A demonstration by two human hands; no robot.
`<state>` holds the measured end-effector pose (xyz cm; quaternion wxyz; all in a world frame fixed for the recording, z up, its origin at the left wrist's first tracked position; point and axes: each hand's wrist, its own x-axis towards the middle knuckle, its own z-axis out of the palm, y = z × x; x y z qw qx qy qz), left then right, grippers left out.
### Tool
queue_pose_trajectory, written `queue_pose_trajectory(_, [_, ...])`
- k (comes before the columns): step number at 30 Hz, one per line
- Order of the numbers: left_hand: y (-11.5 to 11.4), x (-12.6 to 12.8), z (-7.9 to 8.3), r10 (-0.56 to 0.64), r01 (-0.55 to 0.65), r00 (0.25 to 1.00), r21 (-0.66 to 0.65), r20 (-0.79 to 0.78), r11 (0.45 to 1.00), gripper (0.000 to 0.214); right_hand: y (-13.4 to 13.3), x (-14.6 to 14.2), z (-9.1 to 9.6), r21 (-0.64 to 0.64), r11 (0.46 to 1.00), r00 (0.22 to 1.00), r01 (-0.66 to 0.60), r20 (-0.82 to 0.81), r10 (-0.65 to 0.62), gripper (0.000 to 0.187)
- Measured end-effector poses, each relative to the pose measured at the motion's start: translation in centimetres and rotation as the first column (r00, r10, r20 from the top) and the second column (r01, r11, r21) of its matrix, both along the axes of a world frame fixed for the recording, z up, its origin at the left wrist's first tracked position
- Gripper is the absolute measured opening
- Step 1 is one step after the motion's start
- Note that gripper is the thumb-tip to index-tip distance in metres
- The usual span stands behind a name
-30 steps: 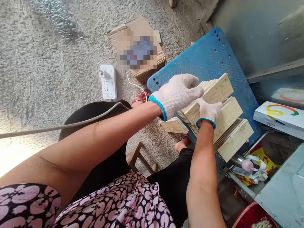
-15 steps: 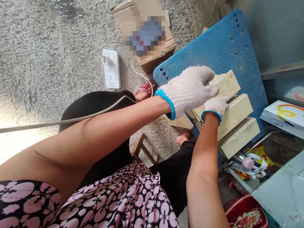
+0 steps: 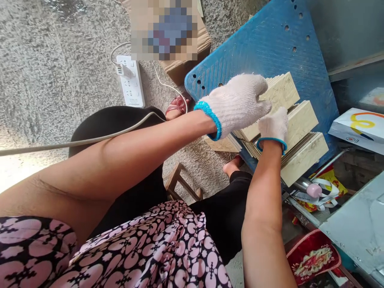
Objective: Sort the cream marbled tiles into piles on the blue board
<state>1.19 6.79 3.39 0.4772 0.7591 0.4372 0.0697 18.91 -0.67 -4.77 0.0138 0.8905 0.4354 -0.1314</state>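
Reaching past a power strip [image 3: 129,82] and a cardboard box [image 3: 180,68], the gloved left hand [image 3: 235,105] curls its closed fingers over a pile of thin pale slats [image 3: 279,92], seemingly gripping its edge. The gloved right hand [image 3: 273,127] lies against the neighbouring pile; whether it grips, I cannot tell. The slats sit in stepped, overlapping piles on a holed blue board [image 3: 240,52], perhaps keeping each edge within reach.
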Motion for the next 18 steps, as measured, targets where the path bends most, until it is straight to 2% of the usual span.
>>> queue_pose_trajectory(2, [-0.3, 0.4, -0.3, 0.005, -0.005, 1.0, 0.027, 0.006, 1.0, 0.026, -0.6, -0.3, 1.9, 0.057, 0.996, 0.997, 0.075, 0.019, -0.076, 0.052])
queue_pose_trajectory(5, [-0.9, 1.0, -0.4, 0.009, -0.008, 1.0, 0.026, -0.03, 1.0, 0.026, -2.3, -0.1, 4.5, 0.081, 0.99, 0.993, 0.115, -0.009, -0.115, 0.033])
queue_pose_trajectory(8, [-1.9, 1.6, -0.9, -0.056, 0.059, 0.996, 0.044, -0.066, 0.997, 0.025, -4.9, 0.7, 5.6, 0.1, 0.985, 0.989, 0.139, -0.054, -0.134, 0.026])
queue_pose_trajectory(10, [-2.8, 1.8, -1.9, -0.142, 0.15, 0.982, 0.061, -0.122, 0.987, 0.026, -6.5, 1.2, 5.7, 0.161, 0.974, 0.986, 0.161, -0.068, -0.151, 0.022])
queue_pose_trajectory(12, [-3.9, 1.9, -3.7, -0.201, 0.215, 0.948, 0.03, -0.247, 0.976, 0.026, -7.8, 1.6, 5.8, 0.208, 0.964, 0.985, 0.168, -0.077, -0.155, 0.02])
queue_pose_trajectory(15, [-5.6, 1.8, -7.6, -0.252, 0.217, 0.856, -0.128, -0.451, 0.968, 0.015, -8.6, 1.9, 6.5, 0.23, 0.962, 0.987, 0.148, -0.101, -0.128, 0.022])
queue_pose_trajectory(16, [-6.3, 1.7, -9.0, -0.274, 0.198, 0.822, -0.201, -0.5, 0.959, 0.014, -8.7, 2.0, 6.8, 0.232, 0.962, 0.986, 0.143, -0.112, -0.119, 0.023])
queue_pose_trajectory(18, [-8.0, 1.4, -11.7, -0.182, 0.069, 0.828, -0.226, -0.531, 0.972, 0.02, -8.8, 2.1, 7.5, 0.24, 0.96, 0.984, 0.145, -0.138, -0.114, 0.023])
